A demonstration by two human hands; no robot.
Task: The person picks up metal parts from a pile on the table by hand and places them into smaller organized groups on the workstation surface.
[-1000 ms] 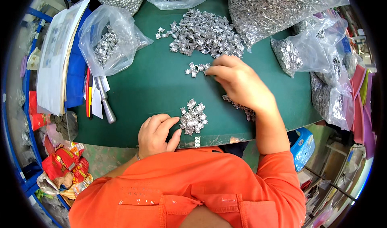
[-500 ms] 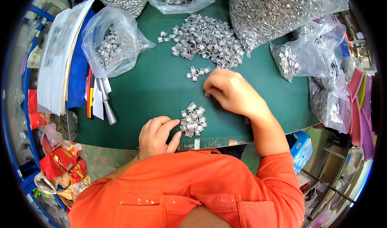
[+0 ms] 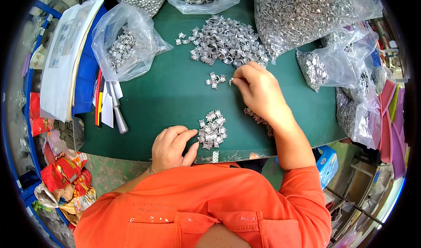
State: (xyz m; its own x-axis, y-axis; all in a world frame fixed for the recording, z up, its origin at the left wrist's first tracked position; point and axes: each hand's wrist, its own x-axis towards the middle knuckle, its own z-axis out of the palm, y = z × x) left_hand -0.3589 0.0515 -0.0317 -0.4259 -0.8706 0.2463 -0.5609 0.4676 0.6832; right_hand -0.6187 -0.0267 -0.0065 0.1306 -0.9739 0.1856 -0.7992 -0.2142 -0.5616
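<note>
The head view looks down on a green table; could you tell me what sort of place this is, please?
Probably a small workshop bench for sorting or assembling metal parts by hand: a loose heap of small silver pieces, clear bags full of them, and a green mat.

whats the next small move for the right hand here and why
Probably carry the pinched piece back to the small pile near the table edge. The right hand has its fingertips closed on a small metal part beside a few loose pieces, below the big heap. The left hand rests against that small pile, as if gathering it.
</note>
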